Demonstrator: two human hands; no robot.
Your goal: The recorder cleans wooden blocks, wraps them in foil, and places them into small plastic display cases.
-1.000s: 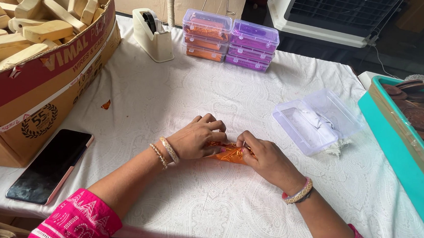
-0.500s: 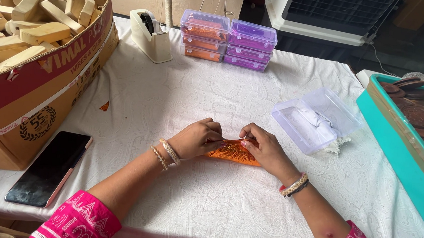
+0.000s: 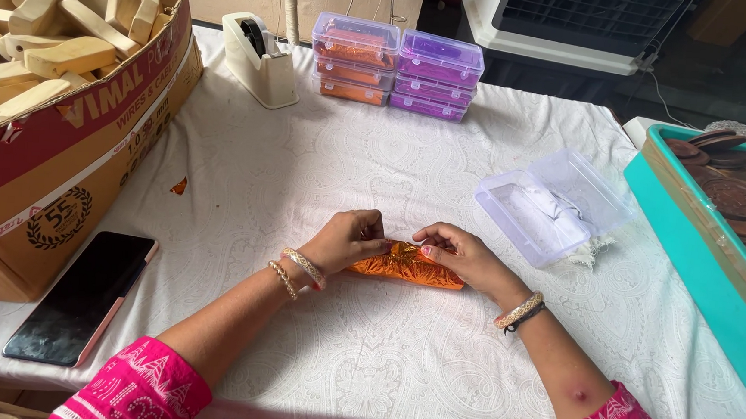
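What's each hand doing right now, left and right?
Left hand: fingers curled, pinching the left end of the orange foil-wrapped piece.
Right hand: fingers curled, pressing the same piece's right part on the table.

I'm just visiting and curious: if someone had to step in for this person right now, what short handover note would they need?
Left hand: fingers pinching the left end of the orange foil packet, which lies on the white tablecloth.
Right hand: fingers pressing down on the packet's top edge, right of middle.
Nearby: an open clear box sits to the right; stacked closed boxes, orange and purple inside, stand at the back beside a tape dispenser.
Done: the foil is folded into a long flat packet.
Left: the packet is not yet in the open box, and that box is not shut.
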